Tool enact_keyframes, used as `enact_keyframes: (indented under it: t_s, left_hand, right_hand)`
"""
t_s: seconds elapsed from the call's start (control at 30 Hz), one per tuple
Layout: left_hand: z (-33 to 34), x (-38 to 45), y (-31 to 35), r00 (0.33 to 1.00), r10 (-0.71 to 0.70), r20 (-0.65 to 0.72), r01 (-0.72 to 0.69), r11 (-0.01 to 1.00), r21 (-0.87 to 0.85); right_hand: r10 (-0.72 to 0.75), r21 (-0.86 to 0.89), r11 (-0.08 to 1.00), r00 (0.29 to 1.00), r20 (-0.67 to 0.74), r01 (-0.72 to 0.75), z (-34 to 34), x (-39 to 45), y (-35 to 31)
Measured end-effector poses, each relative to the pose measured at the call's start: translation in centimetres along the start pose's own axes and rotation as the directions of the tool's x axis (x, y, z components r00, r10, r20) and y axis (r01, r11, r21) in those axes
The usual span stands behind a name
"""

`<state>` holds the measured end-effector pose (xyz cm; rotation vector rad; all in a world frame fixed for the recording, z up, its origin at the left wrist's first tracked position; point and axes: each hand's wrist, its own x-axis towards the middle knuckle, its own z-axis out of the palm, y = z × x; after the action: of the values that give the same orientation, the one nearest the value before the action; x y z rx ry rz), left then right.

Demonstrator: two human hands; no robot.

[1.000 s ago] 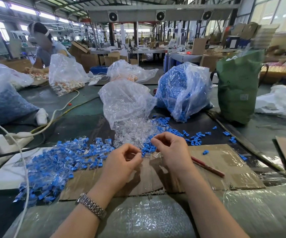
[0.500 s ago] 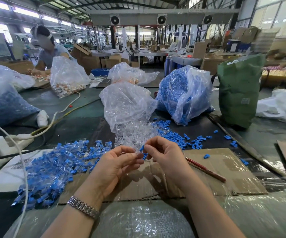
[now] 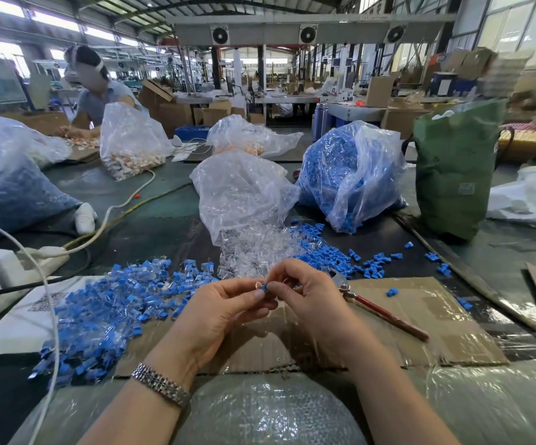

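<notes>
Both hands meet at centre frame: left hand (image 3: 224, 311) and right hand (image 3: 308, 293) pinch one small blue piece (image 3: 265, 286) between fingertips. Assembled blue pieces (image 3: 106, 309) are heaped at lower left.

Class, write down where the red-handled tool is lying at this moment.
In the head view the red-handled tool lies on the cardboard sheet, just right of the right hand, with its metal end pointing toward the loose blue pieces.
</notes>
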<state>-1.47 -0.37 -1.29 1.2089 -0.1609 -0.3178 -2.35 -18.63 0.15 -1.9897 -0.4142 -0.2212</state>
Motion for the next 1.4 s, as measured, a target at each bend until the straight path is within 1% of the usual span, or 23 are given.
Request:
enact_keyframes:
  t_s: [0.1,0.17,0.23,0.27,0.3,0.33,0.37,0.4,0.43,0.47,0.5,0.53,0.6,0.7,0.77,0.8,0.87,0.93,0.97,1.03,1.1,1.2,1.4]
  left_hand:
    - [-0.2,0.1,-0.1,1.0,0.006,0.003,-0.006,1.0,0.016]
    - [-0.2,0.2,-0.1,1.0,0.009,0.0,-0.009,1.0,0.006]
    - [-0.2,0.3,-0.1,1.0,0.007,-0.004,-0.007,1.0,-0.003]
    - [-0.2,0.3,-0.1,1.0,0.005,-0.007,-0.005,1.0,-0.008]
    - [-0.2,0.2,-0.1,1.0,0.004,-0.011,-0.004,1.0,-0.013]
    - [-0.3,0.2,-0.2,1.0,0.006,-0.015,-0.007,1.0,-0.019]
    - [-0.3,0.3,-0.2,1.0,0.007,-0.016,-0.007,1.0,-0.028]
    - [-0.4,0.3,-0.2,1.0,0.002,-0.016,-0.003,0.999,-0.044]
    - [-0.5,0.3,-0.2,1.0,-0.007,-0.013,0.006,0.998,-0.065]
    - [-0.5,0.4,-0.2,1.0,-0.011,-0.01,0.01,0.997,-0.078]
    - [-0.5,0.4,-0.2,1.0,-0.009,-0.012,0.008,0.997,-0.08]
    - [-0.5,0.4,-0.2,1.0,-0.002,-0.02,0.001,0.997,-0.076]
    - [-0.5,0.5,-0.1,0.999,0.008,-0.034,-0.011,0.996,-0.084]
    - [-0.4,0.3,0.0,0.999,0.004,-0.047,-0.009,0.994,-0.108]
    - [-0.3,0.3,0.1,0.998,0.011,-0.063,-0.019,0.992,-0.125]
    - [-0.3,0.2,0.2,0.997,0.015,-0.071,-0.024,0.991,-0.133]
    - [-0.4,0.2,0.2,0.997,0.008,-0.074,-0.021,0.986,-0.166]
    - [-0.6,0.2,0.3,0.998,-0.001,-0.07,-0.013,0.978,-0.208]
    - [-0.7,0.2,0.3,0.997,0.005,-0.072,-0.02,0.977,-0.214]
    - [-0.7,0.3,0.3,0.996,0.03,-0.079,-0.045,0.978,-0.202]
    - [-0.6,0.4,0.4,0.995,0.051,-0.088,-0.065,0.983,-0.17]
    - [-0.5,0.4,0.3,0.993,0.071,-0.094,-0.084,0.987,-0.137]
    - [-0.3,0.3,0.3,0.992,0.093,-0.09,-0.098,0.994,-0.052]
  right_hand:
    - [0.007,-0.038,0.999,1.0,0.008,-0.006,0.0,-0.1,0.1]
    - [0.03,-0.004,1.0,0.999,0.014,-0.03,-0.1,-0.1,-0.1]
    - [0.09,0.057,0.994,0.996,0.021,-0.091,-0.3,-0.2,-0.4]
    - [0.117,0.072,0.991,0.993,-0.01,-0.116,-0.5,-0.2,-0.5]
    - [0.14,0.058,0.989,0.988,-0.062,-0.136,-0.8,-0.2,-0.5]
    - [0.173,-0.007,0.985,0.977,-0.126,-0.175,-1.2,-0.2,-0.6]
    - [0.211,-0.151,0.959,0.959,-0.189,-0.241,-1.7,-0.2,-0.6]
    - [0.248,-0.371,0.87,0.939,-0.236,-0.323,-2.3,-0.2,-0.5]
    - [0.304,-0.575,0.711,0.914,-0.27,-0.406,-2.8,-0.5,-0.5]
    - [0.378,-0.694,0.545,0.877,-0.298,-0.471,-3.4,-0.8,-0.4]
    - [0.457,-0.744,0.427,0.833,-0.312,-0.514,-3.8,-1.2,-0.3]
    - [0.523,-0.759,0.366,0.794,-0.312,-0.539,-4.2,-1.5,-0.3]
    - [0.574,-0.775,0.336,0.769,-0.282,-0.535,-4.9,-1.9,-0.4]
    - [0.554,-0.794,0.363,0.798,-0.238,-0.488,-5.0,-1.8,-1.0]
    - [0.551,-0.762,0.423,0.807,-0.213,-0.49,-5.0,-1.6,-1.4]
    - [0.554,-0.719,0.485,0.811,-0.189,-0.499,-5.0,-1.4,-1.6]
    - [0.578,-0.566,0.634,0.809,-0.105,-0.527,-5.2,-1.3,-2.4]
    - [0.562,-0.439,0.756,0.826,0.053,-0.486,-5.2,-1.2,-3.5]
    - [0.542,-0.424,0.79,0.828,0.146,-0.442,-5.1,-1.0,-4.0]
    - [0.531,-0.429,0.815,0.797,0.287,-0.388,-4.5,-0.8,-4.9]
    - [0.528,-0.392,0.833,0.773,0.353,-0.39,-3.8,-0.5,-5.4]
    - [0.499,-0.349,0.857,0.78,0.377,-0.38,-3.1,-0.1,-5.9]
    - [0.492,-0.359,0.859,0.78,0.386,-0.364,-2.8,-0.3,-5.9]
